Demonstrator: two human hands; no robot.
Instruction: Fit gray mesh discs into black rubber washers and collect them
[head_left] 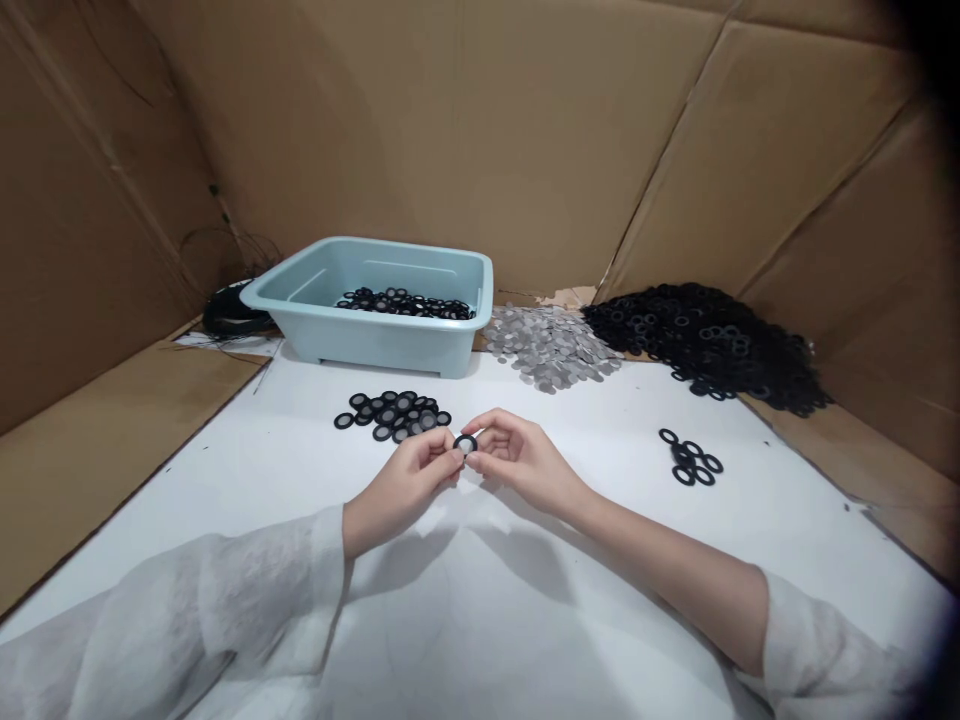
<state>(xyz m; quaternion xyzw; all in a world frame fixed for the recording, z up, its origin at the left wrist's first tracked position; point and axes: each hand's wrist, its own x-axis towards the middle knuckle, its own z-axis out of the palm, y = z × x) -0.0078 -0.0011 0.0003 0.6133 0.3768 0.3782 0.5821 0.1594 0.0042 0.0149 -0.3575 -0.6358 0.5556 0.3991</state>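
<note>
My left hand and my right hand meet over the middle of the white table, fingers pinched together on one black rubber ring with a grey mesh disc in it. Just beyond my left hand lies a small heap of finished black rings with mesh. A little group of plain black rings lies to the right of my right hand. Both arms wear loose white sleeves.
A light blue plastic tub at the back holds several black rings. Beside it lies a pile of grey mesh discs, then a large heap of black rings. Cardboard walls surround the white tabletop.
</note>
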